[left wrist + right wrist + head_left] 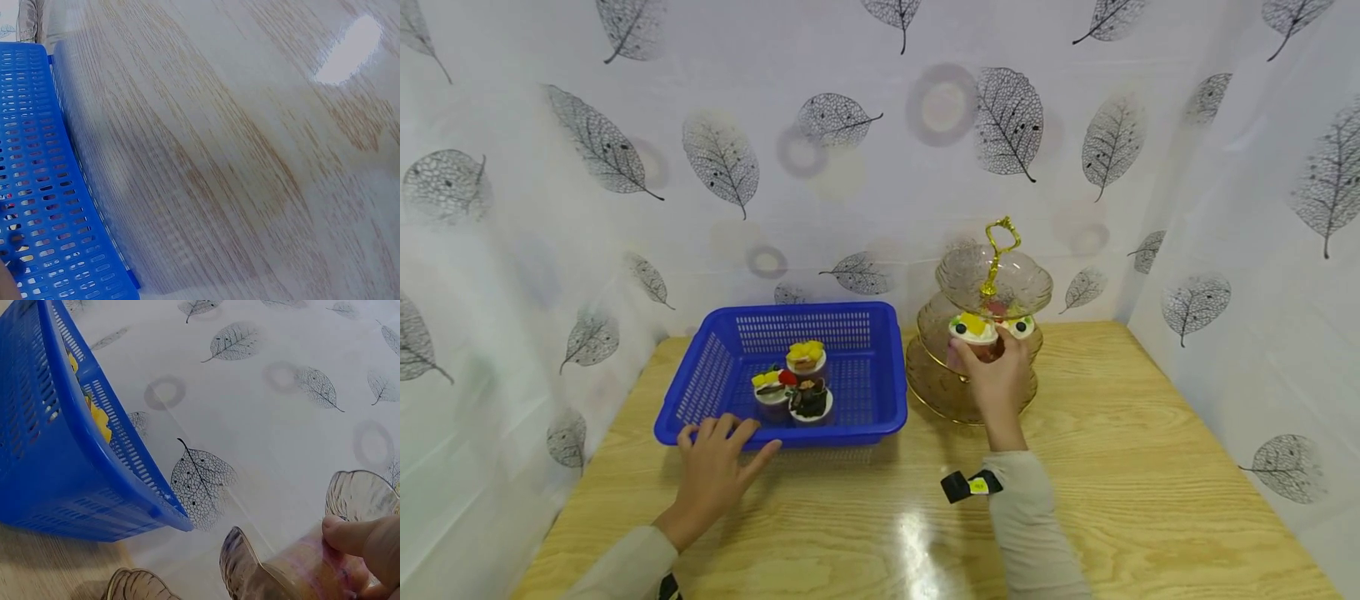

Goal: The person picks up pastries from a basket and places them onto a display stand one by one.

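My right hand point(1002, 379) pinches a dessert cup point(973, 330) topped with white cream, yellow fruit and a dark berry. The cup is over the middle tier of a clear three-tier stand point(951, 400) with gold trim. In the right wrist view the thumb point(350, 534) presses the cup's side point(312, 569), close to the scalloped plate edges. Another cream-topped cup point(1019, 326) sits right beside it, partly behind my fingers. My left hand point(718, 467) lies with fingers spread over the front rim of a blue basket point(891, 367).
Inside the basket stand three dessert cups: one with yellow fruit point(806, 355), one with a red and yellow topping point(771, 387), one with a dark topping point(810, 402). A gold ring handle point(1002, 236) rises from the stand. A leaf-printed curtain point(850, 200) borders the wooden table point(865, 517).
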Available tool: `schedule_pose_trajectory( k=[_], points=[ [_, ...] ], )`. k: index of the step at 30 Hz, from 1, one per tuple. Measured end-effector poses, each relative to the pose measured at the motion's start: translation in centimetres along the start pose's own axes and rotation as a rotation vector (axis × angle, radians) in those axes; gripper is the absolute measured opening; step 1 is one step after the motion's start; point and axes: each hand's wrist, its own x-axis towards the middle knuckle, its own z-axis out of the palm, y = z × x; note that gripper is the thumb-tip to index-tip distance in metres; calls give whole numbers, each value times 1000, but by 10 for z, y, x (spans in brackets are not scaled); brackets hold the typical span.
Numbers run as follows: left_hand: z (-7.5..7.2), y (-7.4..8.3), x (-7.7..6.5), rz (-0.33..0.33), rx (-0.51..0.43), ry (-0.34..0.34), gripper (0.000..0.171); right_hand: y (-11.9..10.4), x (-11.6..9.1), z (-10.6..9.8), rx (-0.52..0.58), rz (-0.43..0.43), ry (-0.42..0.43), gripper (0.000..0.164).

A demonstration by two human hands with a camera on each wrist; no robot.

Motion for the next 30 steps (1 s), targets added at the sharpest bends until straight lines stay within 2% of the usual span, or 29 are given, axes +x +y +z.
schedule_pose_trajectory(
  k=[16,23,30],
  points=[
    [0,1,2,10,-6,7,42,0,5,2,-102,51,-8,78],
    [0,1,2,12,-3,13,43,1,5,3,-98,18,-20,77],
    [-1,1,1,14,-4,18,42,4,5,2,-29,-17,-36,62]
  ],
)
